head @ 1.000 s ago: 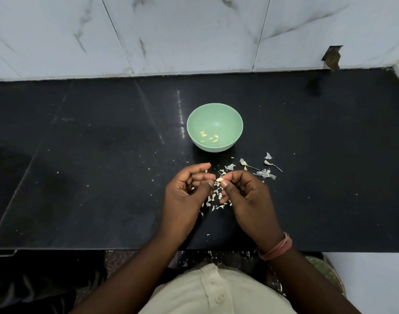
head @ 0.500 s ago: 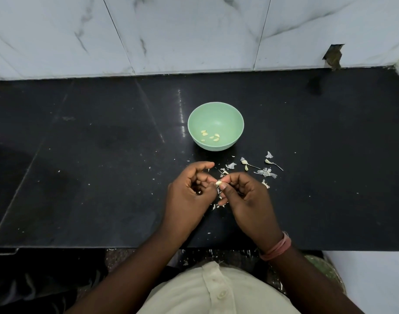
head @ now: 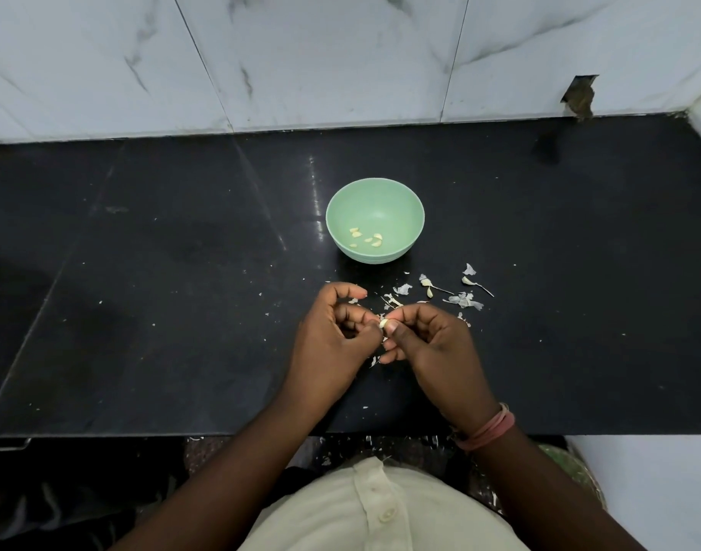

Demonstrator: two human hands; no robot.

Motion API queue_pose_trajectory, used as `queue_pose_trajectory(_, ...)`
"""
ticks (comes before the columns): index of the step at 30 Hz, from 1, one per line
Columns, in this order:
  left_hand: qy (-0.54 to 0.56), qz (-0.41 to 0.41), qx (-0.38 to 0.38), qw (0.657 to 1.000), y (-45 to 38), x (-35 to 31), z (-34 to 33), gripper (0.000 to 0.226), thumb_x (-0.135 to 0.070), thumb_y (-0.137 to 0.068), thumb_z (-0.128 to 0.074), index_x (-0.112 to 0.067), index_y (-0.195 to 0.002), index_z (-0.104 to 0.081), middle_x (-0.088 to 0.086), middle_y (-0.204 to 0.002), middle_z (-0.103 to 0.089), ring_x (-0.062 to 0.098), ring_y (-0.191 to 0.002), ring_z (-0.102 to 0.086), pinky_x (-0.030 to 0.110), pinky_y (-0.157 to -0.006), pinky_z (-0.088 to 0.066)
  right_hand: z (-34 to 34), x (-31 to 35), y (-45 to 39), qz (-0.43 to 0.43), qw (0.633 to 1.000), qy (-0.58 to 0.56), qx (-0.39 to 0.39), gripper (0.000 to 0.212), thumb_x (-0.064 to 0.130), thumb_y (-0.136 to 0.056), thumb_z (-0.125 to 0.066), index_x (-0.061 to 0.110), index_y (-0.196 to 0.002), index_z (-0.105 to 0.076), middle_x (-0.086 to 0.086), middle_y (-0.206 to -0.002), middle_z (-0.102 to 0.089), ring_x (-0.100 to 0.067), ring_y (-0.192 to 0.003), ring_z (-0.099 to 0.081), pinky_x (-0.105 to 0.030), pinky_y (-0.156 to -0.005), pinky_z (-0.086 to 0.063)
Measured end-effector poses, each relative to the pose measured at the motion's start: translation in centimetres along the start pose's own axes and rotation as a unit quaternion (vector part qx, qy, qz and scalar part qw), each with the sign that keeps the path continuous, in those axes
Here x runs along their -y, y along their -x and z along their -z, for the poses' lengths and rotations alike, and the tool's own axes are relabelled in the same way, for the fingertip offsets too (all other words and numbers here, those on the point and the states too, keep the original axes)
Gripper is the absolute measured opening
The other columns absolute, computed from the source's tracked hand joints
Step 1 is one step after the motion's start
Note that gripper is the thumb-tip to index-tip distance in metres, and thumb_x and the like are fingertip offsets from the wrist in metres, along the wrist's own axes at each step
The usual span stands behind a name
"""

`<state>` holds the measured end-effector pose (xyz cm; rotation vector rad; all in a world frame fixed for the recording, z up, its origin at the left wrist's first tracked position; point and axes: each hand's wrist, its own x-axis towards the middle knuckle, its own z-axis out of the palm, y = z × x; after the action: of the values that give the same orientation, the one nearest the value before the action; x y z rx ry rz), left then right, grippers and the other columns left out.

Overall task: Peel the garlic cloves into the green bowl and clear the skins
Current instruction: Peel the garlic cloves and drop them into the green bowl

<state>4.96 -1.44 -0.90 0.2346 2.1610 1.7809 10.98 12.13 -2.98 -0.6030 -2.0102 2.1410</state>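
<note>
Head view: left hand (head: 333,344) and right hand (head: 432,347) meeting over black worktop (head: 142,292), fingers (head: 394,327) of both curled, pinching one clove (head: 383,323) between thumb tips. Beyond the fingers, apart from them: bowl (head: 341,232) holding peeled cloves (head: 365,237). Skins (head: 464,300) scattered just past and right of the fingers, more beneath them.

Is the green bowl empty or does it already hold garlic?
Not empty. The green bowl stands upright and holds a few peeled cloves on its floor; most of the inside is bare.
</note>
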Motion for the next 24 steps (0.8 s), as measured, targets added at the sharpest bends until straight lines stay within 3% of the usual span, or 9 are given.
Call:
queue_pose_trajectory(4, 0.094, 0.037, 0.013, 0.995, 0.11, 0.05, 0.06, 0.036, 0.002, -0.086, -0.07, -0.015, -0.115, -0.058, 0.012, -0.089, -0.075, 0.021, -0.076, -0.07, 0.034, -0.075, -0.057, 0.02, 0.15, -0.07, -0.028, 0.996, -0.081, 0.013, 0.007, -0.004, -0.096, -0.061, -0.003, -0.098, -0.068, -0.011, -0.08, -0.072, -0.019, -0.068, -0.069, -0.038, -0.069, -0.063)
queue_pose_trajectory(8, 0.138, 0.038, 0.021, 0.989, 0.23, 0.13, 0.05, 0.032, 0.006, -0.088, -0.069, -0.009, -0.115, -0.06, 0.016, -0.09, -0.075, 0.024, -0.075, -0.07, 0.032, -0.075, -0.058, -0.06, 0.1, -0.06, -0.022, 0.992, -0.12, 0.015, 0.012, -0.008, -0.095, -0.06, -0.004, -0.104, -0.066, -0.019, -0.084, -0.07, -0.026, -0.072, -0.072, -0.035, -0.07, -0.062)
queue_pose_trajectory(11, 0.151, 0.035, 0.022, 0.988, 0.36, 0.12, 0.02, 0.032, 0.007, -0.088, -0.069, -0.006, -0.116, -0.061, 0.015, -0.092, -0.076, 0.024, -0.078, -0.07, 0.031, -0.076, -0.058, -0.06, -0.12, -0.1, 0.005, 0.995, -0.103, 0.009, 0.018, -0.011, -0.092, -0.062, -0.001, -0.107, -0.066, -0.021, -0.087, -0.07, -0.031, -0.075, -0.071, -0.036, -0.07, -0.062)
queue_pose_trajectory(24, 0.159, 0.023, 0.025, 0.987, 0.36, 0.84, -0.19, 0.026, 0.009, -0.088, -0.067, -0.005, -0.11, -0.066, 0.012, -0.091, -0.072, 0.02, -0.08, -0.067, 0.027, -0.074, -0.057, 0.27, -0.27, -0.02, 0.024, 0.998, -0.058, 0.012, 0.014, -0.012, -0.091, -0.064, -0.004, -0.101, -0.067, -0.02, -0.088, -0.072, -0.023, -0.071, -0.071, -0.028, -0.068, -0.06)
